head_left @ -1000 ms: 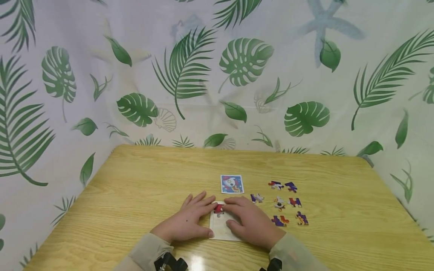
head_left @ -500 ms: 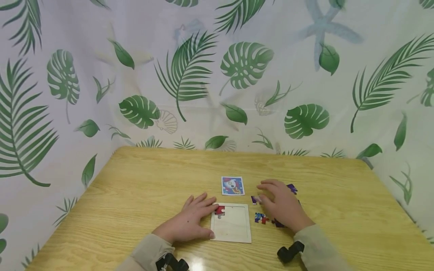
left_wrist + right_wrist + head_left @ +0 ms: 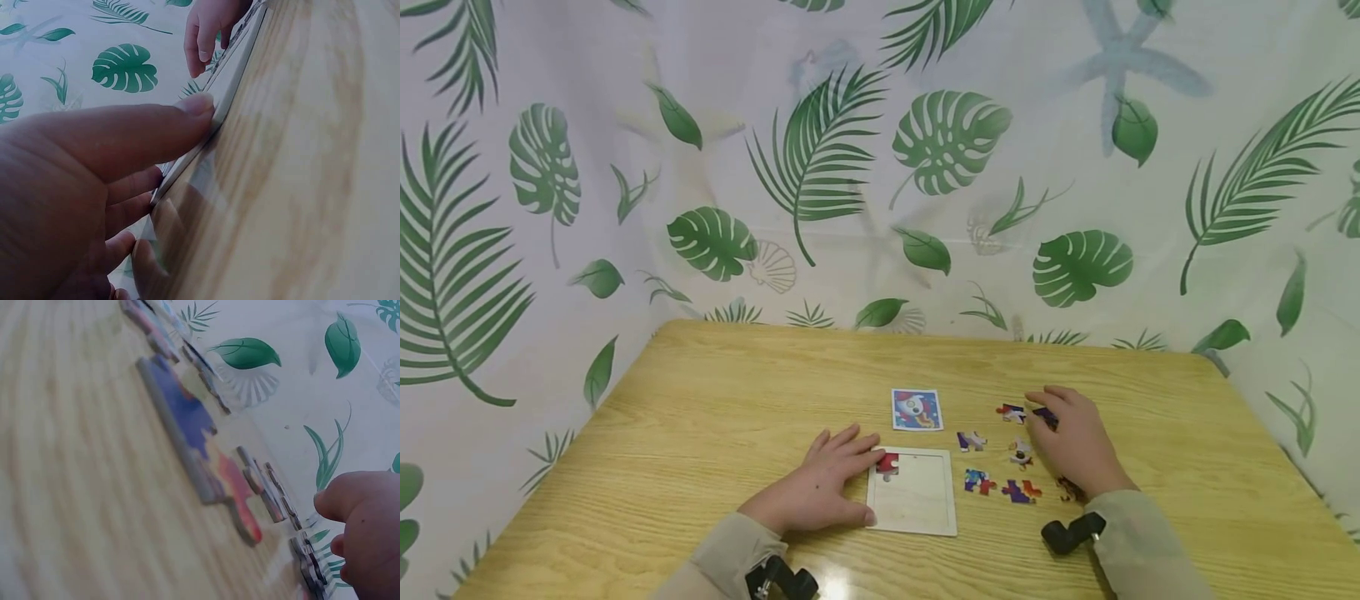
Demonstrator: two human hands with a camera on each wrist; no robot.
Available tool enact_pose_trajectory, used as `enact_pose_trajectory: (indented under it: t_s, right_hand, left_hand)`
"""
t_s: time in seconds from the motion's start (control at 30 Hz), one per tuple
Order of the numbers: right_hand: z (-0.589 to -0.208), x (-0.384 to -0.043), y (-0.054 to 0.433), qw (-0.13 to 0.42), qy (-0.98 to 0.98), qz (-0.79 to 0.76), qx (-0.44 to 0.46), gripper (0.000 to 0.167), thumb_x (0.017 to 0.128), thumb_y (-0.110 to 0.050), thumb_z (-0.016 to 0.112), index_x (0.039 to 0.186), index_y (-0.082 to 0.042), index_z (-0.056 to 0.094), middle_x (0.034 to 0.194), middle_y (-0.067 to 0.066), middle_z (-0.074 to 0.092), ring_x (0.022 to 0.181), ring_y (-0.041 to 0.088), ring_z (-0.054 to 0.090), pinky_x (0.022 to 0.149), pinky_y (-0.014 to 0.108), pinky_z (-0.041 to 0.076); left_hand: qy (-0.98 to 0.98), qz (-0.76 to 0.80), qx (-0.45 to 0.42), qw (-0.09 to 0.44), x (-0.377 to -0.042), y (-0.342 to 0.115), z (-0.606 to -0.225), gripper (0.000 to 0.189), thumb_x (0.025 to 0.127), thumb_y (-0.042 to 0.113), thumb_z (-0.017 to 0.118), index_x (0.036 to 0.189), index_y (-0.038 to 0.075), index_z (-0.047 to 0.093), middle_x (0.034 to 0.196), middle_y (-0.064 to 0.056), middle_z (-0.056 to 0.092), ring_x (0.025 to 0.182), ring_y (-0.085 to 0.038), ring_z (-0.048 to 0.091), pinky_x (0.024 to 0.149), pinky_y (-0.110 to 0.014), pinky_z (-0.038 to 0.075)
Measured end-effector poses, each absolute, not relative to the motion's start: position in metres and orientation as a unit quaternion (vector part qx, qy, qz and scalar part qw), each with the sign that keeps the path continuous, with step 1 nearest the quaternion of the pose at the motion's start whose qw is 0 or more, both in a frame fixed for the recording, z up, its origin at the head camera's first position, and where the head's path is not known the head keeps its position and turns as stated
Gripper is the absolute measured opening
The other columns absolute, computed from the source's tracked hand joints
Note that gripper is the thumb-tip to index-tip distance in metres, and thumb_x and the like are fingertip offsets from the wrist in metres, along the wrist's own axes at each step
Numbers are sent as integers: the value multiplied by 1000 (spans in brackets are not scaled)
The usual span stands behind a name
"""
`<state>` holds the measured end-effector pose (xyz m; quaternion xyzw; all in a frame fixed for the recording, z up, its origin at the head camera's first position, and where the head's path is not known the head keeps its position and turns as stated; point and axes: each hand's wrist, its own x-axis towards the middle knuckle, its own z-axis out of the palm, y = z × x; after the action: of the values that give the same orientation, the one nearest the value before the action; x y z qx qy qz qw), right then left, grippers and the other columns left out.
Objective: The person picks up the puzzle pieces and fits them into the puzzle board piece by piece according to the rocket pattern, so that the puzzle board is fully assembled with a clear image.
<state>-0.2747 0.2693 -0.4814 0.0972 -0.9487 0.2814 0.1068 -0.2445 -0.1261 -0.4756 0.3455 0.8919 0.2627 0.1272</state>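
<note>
My left hand rests at the left side of a pale square puzzle tray, fingers spread and thumb at its lower left edge. One red puzzle piece sits in the tray's upper left corner. My right hand hovers over the loose pieces, its fingers slightly bent around a dark purple puzzle piece, which shows between thumb and fingers. No grip on it is visible. A purple and orange puzzle piece appears large in the right wrist view. The right palm hides part of another piece.
Several other loose puzzle pieces lie right of the tray. A small picture card with a white cartoon figure lies behind the tray. A leaf-patterned cloth hangs behind the wooden table.
My right hand has left the tray and moved right over the loose pieces, uncovering a blue and red piece and the tray's right side. The left hand stays in place.
</note>
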Motion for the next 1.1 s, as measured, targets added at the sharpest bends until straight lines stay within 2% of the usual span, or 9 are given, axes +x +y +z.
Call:
enact_pose_trajectory:
  t_s: [0.27, 0.43, 0.7, 0.93, 1.1]
  right_hand:
    - [-489, -277, 268, 107, -962, 225, 115, 46, 104, -28, 55, 142, -3, 58, 148, 34, 41, 134, 56, 36, 108, 70, 26]
    - [-490, -276, 267, 105, -967, 200, 117, 42, 103, -28, 58, 140, -8, 62, 148, 34, 41, 134, 56, 35, 109, 70, 24]
    - [-490, -276, 264, 104, -967, 206, 111, 35, 100, -26, 65, 130, -8, 69, 141, 30, 49, 128, 53, 42, 106, 69, 30]
    - [-489, -276, 263, 119, -962, 219, 109, 31, 97, -24, 68, 120, -3, 71, 128, 22, 60, 120, 46, 50, 102, 65, 36]
    - [-488, -277, 261, 117, -958, 240, 107, 32, 99, -27, 66, 121, -4, 71, 120, 18, 63, 116, 43, 52, 97, 62, 40]
  left_hand:
    - [893, 259, 346, 125, -244, -126, -475, 85, 87, 45, 76, 158, 15, 39, 166, -1, 26, 154, -29, 6, 119, -58, -4]
    - [894, 255, 347, 125, -244, -125, -475, 85, 88, 46, 75, 158, 15, 39, 166, 0, 26, 155, -28, 6, 120, -57, -4]
    - [893, 258, 347, 123, -243, -126, -476, 84, 88, 45, 76, 157, 14, 40, 165, -1, 27, 154, -29, 7, 120, -58, -4]
    - [893, 262, 342, 128, -242, -126, -475, 84, 88, 44, 76, 157, 15, 40, 165, -1, 27, 155, -28, 6, 120, -57, -4]
    - [893, 263, 342, 126, -243, -126, -475, 84, 88, 44, 76, 157, 15, 40, 165, -1, 27, 155, -28, 6, 120, -57, -4]
